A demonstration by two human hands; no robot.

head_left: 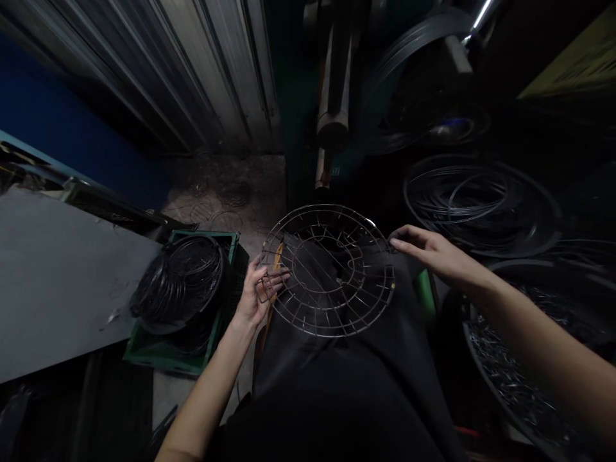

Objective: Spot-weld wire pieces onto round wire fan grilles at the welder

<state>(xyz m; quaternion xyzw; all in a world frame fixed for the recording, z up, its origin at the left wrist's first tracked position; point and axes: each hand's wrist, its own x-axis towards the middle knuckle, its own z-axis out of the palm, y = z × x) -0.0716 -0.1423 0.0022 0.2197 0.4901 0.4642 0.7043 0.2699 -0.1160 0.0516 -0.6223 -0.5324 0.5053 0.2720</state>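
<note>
A round wire guard (317,308), made of concentric rings with short radial wires, is held level over my dark-clothed lap. Small yellowish marks show on its outer rim at the left and right. My left hand (258,289) grips the guard's left side, with the fingers reaching in among its wires. At the opposite rim, my right hand (428,247) pinches the edge between thumb and fingertips; whether a small clip is also between them I cannot make out. Ahead of the guard, a dark machine with a cylindrical metal arm (333,122) points toward me.
On the left, a green crate (168,362) holds black wire rings (180,276) beside a grey panel (62,276). Coiled wire (457,192) lies in a basin at right. Nearer, a large tub (486,378) contains many small metal pieces. Corrugated metal sheeting (192,70) stands behind.
</note>
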